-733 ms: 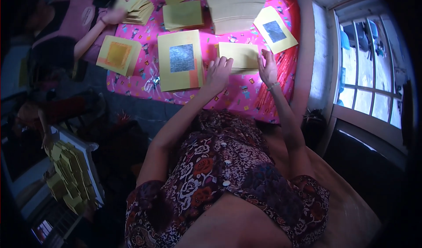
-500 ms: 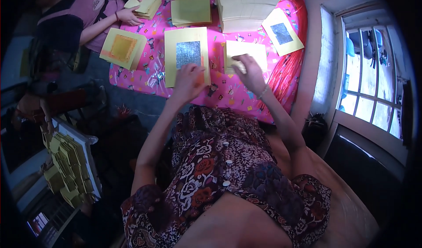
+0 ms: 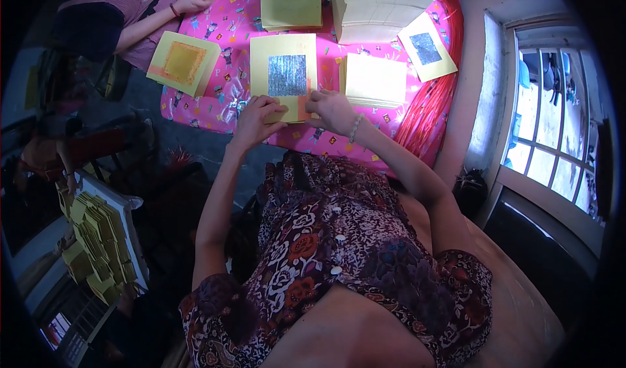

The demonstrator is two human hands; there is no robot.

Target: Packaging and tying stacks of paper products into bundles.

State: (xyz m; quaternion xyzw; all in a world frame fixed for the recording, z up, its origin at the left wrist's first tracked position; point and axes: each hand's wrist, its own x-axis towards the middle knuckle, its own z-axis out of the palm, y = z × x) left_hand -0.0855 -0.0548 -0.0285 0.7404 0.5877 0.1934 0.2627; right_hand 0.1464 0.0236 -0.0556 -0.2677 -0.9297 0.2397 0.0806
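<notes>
Since half a second ago I am seeing both hands drawing in onto the yellow card with the silver square [image 3: 285, 74], which is lying flat near the desk's [image 3: 326, 143] front edge. The left hand [image 3: 256, 118] is now pinching the card's lower edge, fingers clenched on it, where before it was resting below it; the right hand [image 3: 332, 109] has left the plain yellow stack [image 3: 373, 80] and is gripping the card's lower right corner at an orange strip. Both forearms are reaching forward, wrists bent down. On the pink cloth I am counting two silver-square cards, one orange-square card [image 3: 183, 62] at the left edge, and a tall stack [image 3: 381, 6] at the far edge.
</notes>
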